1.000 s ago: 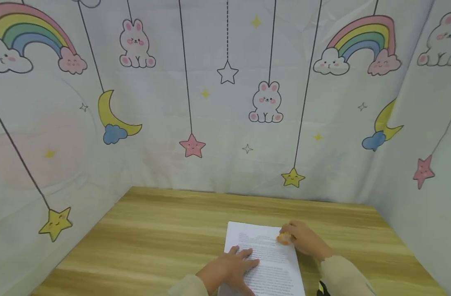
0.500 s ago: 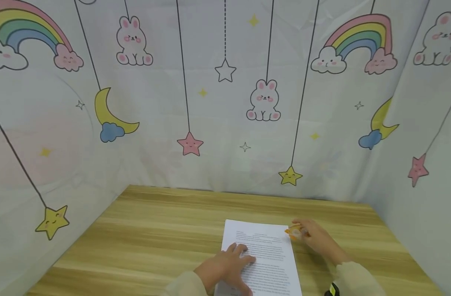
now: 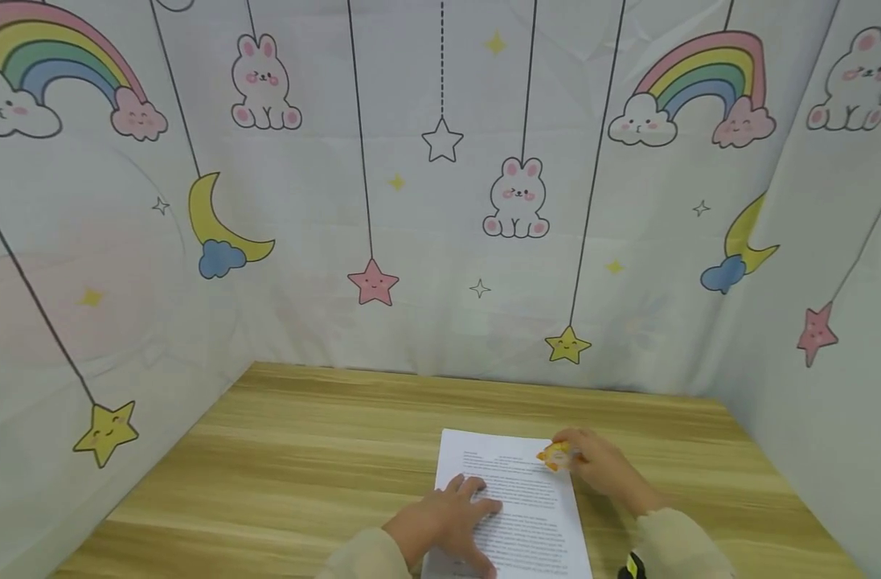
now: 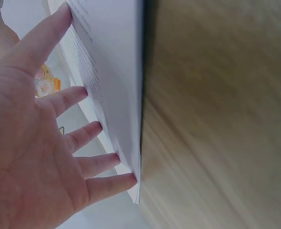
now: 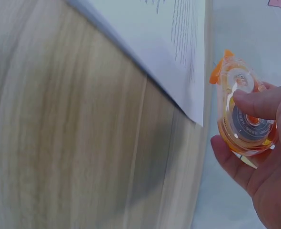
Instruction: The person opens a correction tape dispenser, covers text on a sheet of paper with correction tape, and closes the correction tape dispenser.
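A printed stack of paper sheets (image 3: pixel 527 523) lies on the table. My left hand (image 3: pixel 449 521) rests on its left part with fingers spread; in the left wrist view the fingertips (image 4: pixel 127 179) touch the page. My right hand (image 3: pixel 608 470) holds an orange, see-through correction tape dispenser (image 3: pixel 555 456) at the top right corner of the sheets. In the right wrist view the thumb presses on the side of the correction tape (image 5: pixel 247 107), with fingers behind it. Its orange tip (image 5: pixel 216 72) points away from the palm. Whether the tip touches the page cannot be told.
The wood-grain table (image 3: pixel 325 450) is bordered by a white cloth (image 3: pixel 426 330) printed with rabbits, stars and rainbows, at the back and both sides. A small black and yellow item (image 3: pixel 633 566) shows by the right sleeve (image 3: pixel 675 543).
My right hand carries the correction tape rightward to the sheets' right edge, then back left over the top right corner. The left hand stays on the page.
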Available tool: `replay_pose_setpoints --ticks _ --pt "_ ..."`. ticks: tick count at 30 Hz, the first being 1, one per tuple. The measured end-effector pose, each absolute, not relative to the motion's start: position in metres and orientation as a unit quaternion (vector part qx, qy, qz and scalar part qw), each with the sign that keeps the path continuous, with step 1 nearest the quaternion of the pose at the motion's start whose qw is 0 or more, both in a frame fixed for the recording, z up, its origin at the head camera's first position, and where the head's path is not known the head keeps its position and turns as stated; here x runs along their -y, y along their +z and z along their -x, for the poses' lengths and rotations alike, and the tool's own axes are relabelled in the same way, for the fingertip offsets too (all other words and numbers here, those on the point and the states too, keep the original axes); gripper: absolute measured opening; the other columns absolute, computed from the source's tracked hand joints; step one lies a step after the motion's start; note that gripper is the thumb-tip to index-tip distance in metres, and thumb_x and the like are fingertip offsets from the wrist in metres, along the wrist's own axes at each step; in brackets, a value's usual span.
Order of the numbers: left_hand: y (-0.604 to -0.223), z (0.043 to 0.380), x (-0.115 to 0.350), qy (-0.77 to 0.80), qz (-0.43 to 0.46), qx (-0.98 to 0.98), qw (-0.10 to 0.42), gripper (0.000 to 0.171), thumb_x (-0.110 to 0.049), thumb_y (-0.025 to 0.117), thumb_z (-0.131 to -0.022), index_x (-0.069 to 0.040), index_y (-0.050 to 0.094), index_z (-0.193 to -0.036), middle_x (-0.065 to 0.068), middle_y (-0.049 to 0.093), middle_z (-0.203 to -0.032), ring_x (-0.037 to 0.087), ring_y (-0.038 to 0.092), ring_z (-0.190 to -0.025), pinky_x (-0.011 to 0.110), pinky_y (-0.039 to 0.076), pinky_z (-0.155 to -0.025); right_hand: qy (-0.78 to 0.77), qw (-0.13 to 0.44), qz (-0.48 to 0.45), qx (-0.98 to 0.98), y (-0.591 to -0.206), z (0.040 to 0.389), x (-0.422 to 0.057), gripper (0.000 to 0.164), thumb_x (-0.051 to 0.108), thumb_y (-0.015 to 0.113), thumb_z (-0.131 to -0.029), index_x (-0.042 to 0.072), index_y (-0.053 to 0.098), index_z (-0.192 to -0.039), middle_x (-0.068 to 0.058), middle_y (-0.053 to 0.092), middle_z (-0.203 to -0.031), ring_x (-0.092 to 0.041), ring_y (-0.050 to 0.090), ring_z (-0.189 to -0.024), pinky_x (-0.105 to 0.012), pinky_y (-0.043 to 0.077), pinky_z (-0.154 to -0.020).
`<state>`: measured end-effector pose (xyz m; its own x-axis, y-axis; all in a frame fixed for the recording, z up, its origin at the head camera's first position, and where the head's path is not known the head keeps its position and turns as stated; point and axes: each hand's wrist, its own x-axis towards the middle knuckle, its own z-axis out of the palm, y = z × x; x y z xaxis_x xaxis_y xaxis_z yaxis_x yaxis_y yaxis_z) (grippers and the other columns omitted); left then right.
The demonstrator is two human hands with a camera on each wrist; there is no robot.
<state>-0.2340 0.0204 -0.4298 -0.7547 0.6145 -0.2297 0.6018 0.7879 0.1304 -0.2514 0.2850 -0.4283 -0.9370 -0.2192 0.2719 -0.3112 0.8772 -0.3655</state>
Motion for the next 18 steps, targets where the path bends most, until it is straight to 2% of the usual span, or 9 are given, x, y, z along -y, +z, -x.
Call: replay_pose_setpoints --ticks 5,8,12,18 --pt "-0.430 0.236 -0.023 0.024 -0.327 -0.936 0.128 0.079 -0.064 0.071 -0.062 -0.041 0.043 -0.133 -0.005 0.033 -0.142 0.026 0.031 -0.133 0.048 0.040 -0.099 0.169 0.111 -0.153 0.967 -0.431 0.255 -0.275 0.038 -0.002 0.058 -0.080 0.015 0.060 -0.114 -0.004 0.059 -0.099 -0.012 0.051 -0.080 -0.030 0.044 -0.068" --pt "-0.431 0.236 -0.023 0.031 -0.328 -0.936 0.126 0.079 -0.063 0.072 -0.062 -0.039 0.044 -0.132 -0.003 0.033 -0.141 0.026 0.031 -0.133 0.050 0.039 -0.100 0.160 0.129 -0.172 0.963 -0.430 0.257 -0.267 0.038 -0.004 0.056 -0.080 0.017 0.061 -0.112 -0.001 0.056 -0.091 -0.010 0.046 -0.075 -0.026 0.041 -0.063" --pt "-0.432 0.236 -0.022 0.037 -0.327 -0.937 0.119 0.078 -0.064 0.072 -0.061 -0.038 0.046 -0.131 -0.002 0.036 -0.139 0.024 0.035 -0.130 0.048 0.041 -0.098 0.161 0.137 -0.184 0.960 -0.428 0.259 -0.256 0.038 -0.005 0.057 -0.078 0.017 0.063 -0.108 0.000 0.055 -0.088 -0.010 0.046 -0.075 -0.027 0.041 -0.064" --pt "-0.432 0.233 -0.024 0.008 -0.334 -0.936 0.109 0.078 -0.067 0.069 -0.061 -0.037 0.048 -0.130 -0.001 0.040 -0.139 0.023 0.039 -0.128 0.045 0.045 -0.095 0.151 0.124 -0.183 0.963 -0.431 0.267 -0.240 0.037 0.000 0.064 -0.076 0.019 0.062 -0.107 0.000 0.056 -0.091 -0.010 0.049 -0.076 -0.031 0.045 -0.066"
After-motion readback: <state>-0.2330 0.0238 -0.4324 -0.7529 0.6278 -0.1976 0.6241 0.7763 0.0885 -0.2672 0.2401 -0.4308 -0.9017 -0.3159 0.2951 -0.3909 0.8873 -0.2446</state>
